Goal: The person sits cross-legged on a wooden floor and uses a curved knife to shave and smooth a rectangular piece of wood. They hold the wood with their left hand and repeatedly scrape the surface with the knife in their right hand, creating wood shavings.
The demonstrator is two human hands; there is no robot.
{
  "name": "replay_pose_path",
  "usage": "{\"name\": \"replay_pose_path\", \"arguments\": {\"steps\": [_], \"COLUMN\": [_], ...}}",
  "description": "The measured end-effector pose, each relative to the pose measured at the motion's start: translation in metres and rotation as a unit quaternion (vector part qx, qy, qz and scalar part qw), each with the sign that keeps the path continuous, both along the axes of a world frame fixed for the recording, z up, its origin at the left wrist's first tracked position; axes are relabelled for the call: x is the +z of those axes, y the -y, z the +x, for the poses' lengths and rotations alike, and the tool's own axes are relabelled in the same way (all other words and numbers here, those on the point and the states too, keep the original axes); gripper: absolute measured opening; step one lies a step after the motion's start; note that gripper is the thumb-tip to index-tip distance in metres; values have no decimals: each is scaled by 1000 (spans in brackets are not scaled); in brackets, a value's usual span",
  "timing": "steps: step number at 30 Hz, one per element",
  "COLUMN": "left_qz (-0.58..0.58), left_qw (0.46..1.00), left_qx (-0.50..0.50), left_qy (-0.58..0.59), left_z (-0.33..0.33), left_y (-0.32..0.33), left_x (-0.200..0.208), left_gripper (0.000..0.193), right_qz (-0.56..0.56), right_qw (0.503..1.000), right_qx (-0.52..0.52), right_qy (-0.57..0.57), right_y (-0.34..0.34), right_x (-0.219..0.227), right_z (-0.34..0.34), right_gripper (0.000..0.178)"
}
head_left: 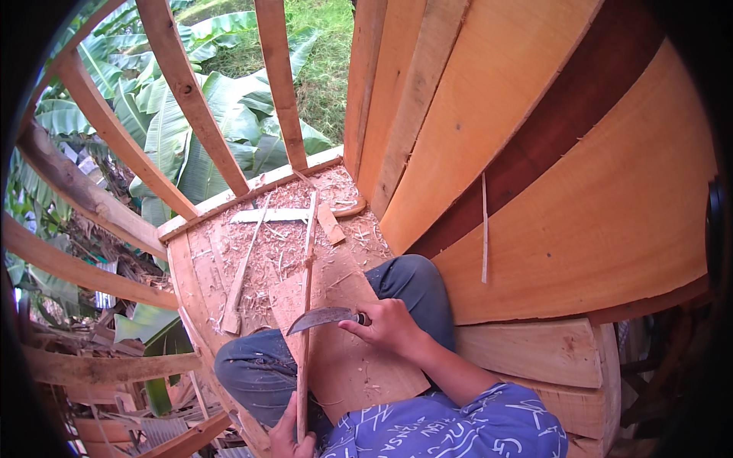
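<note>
My right hand (pixel 387 327) is closed around the handle of a knife with a broad, curved, dark blade (pixel 321 316). The blade crosses a long thin wooden strip (pixel 305 286) and appears to touch it. Low in the view, my left hand (pixel 289 433) grips the strip's near end. The strip runs away from me over a flat wooden board (pixel 365 366) that lies across my lap. Its far end reaches over the shavings on the floor.
A handsaw with a white blade (pixel 275 216) lies among wood shavings (pixel 263 256), beside a small wood block (pixel 331 224). Another strip (pixel 243 278) rests at the left. Wooden slats (pixel 191 95) stand at the left; large planks (pixel 489 99) rise at the right. Banana leaves (pixel 164 133) grow outside.
</note>
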State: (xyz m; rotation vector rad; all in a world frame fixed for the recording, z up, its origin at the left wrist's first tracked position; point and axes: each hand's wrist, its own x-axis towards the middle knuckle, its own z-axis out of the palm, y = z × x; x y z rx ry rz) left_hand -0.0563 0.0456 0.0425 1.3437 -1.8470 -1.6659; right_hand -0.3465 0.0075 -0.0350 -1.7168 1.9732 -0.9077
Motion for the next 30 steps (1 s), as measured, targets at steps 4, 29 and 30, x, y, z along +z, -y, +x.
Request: {"name": "replay_pose_path", "arguments": {"steps": [4, 29, 30], "left_qz": [-1, -7, -12], "left_qw": [1000, 1000, 1000], "left_qx": [-1, -1, -4], "left_qy": [5, 11, 15], "left_z": [0, -1, 2], "left_y": [0, -1, -1], "left_x": [0, 3, -1], "left_gripper": [73, 72, 72], "right_qz": [12, -94, -133], "right_qw": [1000, 986, 981], "right_qx": [2, -132, -144], "right_qy": [8, 30, -3], "right_y": [1, -47, -53], "right_x": [3, 4, 7], "right_z": [3, -51, -64], "right_gripper": [52, 54, 54]}}
